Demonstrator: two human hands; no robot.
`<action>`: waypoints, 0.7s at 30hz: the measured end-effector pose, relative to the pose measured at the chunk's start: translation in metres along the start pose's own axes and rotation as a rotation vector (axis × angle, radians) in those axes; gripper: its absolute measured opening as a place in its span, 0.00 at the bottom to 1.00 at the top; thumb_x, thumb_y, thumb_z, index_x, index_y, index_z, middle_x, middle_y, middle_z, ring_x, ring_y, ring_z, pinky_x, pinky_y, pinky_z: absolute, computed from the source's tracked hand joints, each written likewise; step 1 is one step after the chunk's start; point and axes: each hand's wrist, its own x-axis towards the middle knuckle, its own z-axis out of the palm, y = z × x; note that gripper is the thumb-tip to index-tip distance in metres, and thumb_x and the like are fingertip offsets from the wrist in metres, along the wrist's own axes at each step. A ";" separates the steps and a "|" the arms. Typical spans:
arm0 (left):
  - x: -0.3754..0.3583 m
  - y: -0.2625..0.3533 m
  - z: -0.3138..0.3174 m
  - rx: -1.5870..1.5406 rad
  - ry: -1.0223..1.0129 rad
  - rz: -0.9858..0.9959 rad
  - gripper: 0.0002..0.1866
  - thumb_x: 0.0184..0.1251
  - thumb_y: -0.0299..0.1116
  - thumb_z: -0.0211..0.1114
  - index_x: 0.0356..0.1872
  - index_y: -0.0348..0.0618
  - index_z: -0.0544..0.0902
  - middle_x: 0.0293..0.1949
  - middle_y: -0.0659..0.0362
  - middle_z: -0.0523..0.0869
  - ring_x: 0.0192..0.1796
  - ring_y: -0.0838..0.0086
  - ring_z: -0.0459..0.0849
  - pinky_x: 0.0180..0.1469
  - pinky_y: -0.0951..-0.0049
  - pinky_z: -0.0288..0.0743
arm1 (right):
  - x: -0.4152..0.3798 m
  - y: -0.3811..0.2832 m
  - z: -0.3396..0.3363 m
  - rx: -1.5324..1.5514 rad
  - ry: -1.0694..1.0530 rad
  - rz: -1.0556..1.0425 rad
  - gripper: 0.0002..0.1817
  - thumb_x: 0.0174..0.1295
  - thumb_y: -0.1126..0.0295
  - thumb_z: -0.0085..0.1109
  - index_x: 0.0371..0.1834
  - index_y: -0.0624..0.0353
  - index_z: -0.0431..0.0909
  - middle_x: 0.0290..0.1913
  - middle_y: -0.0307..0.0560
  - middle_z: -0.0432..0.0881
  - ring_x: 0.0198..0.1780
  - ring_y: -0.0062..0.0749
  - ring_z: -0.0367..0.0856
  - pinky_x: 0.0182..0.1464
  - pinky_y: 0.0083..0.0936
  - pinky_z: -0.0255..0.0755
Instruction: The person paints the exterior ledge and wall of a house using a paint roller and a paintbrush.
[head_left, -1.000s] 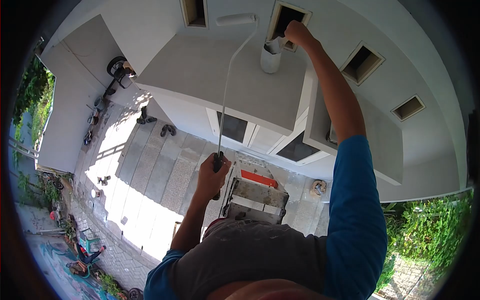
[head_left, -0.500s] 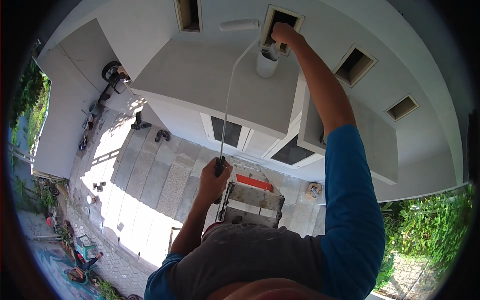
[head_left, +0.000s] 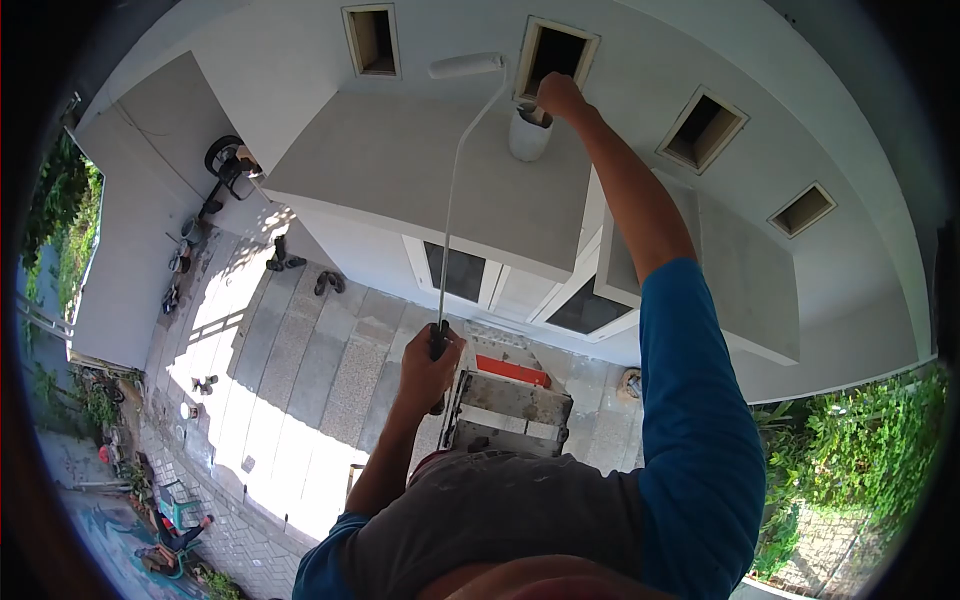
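Observation:
My left hand [head_left: 432, 365] is wrapped around the dark handle of a paint roller [head_left: 450, 205]. Its long thin metal rod reaches up to a white roller sleeve [head_left: 466, 66] near the wall. My right arm is stretched forward, and my right hand [head_left: 562, 97] is closed just above the mouth of a white paint container [head_left: 530, 136]. That container stands on the grey ledge [head_left: 420, 150], with dark and whitish marks around its opening. Whatever the right fingers grip is hidden behind the hand.
Several framed openings, one of them a window hole [head_left: 558, 58], line the wall. Below me are a paint-spotted ladder top [head_left: 510, 405], a red object [head_left: 512, 371] and the paved ground [head_left: 300, 370]. A person [head_left: 172, 540] sits far down at the lower left.
My right hand has come down slightly and left, closer to the container's mouth. The roller sleeve sits a little lower and further left in view. My left hand keeps its grip.

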 end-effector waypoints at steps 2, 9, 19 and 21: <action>0.001 0.000 0.002 0.013 0.000 0.003 0.05 0.70 0.30 0.66 0.35 0.43 0.78 0.19 0.69 0.73 0.17 0.87 0.68 0.17 0.79 0.59 | -0.019 0.003 -0.029 0.085 0.035 -0.041 0.10 0.51 0.65 0.71 0.32 0.61 0.88 0.34 0.53 0.89 0.39 0.46 0.89 0.44 0.38 0.83; 0.000 0.003 0.007 0.038 -0.003 -0.011 0.06 0.70 0.30 0.66 0.35 0.42 0.78 0.19 0.69 0.73 0.17 0.86 0.68 0.18 0.79 0.59 | -0.034 -0.002 -0.076 0.482 0.241 0.189 0.12 0.55 0.60 0.70 0.33 0.56 0.87 0.34 0.50 0.89 0.40 0.43 0.88 0.47 0.36 0.81; -0.004 0.003 0.013 0.058 -0.024 -0.009 0.07 0.70 0.32 0.67 0.35 0.42 0.78 0.19 0.69 0.73 0.17 0.86 0.68 0.18 0.78 0.59 | -0.061 -0.003 -0.031 0.508 0.137 0.275 0.16 0.58 0.59 0.70 0.45 0.56 0.85 0.38 0.50 0.88 0.42 0.46 0.87 0.48 0.38 0.80; -0.005 0.003 0.016 0.030 -0.033 -0.004 0.07 0.70 0.31 0.66 0.35 0.42 0.78 0.19 0.69 0.73 0.16 0.87 0.67 0.18 0.79 0.58 | -0.076 -0.003 -0.028 0.503 0.247 0.341 0.20 0.58 0.58 0.70 0.49 0.58 0.83 0.38 0.50 0.87 0.40 0.46 0.87 0.47 0.38 0.80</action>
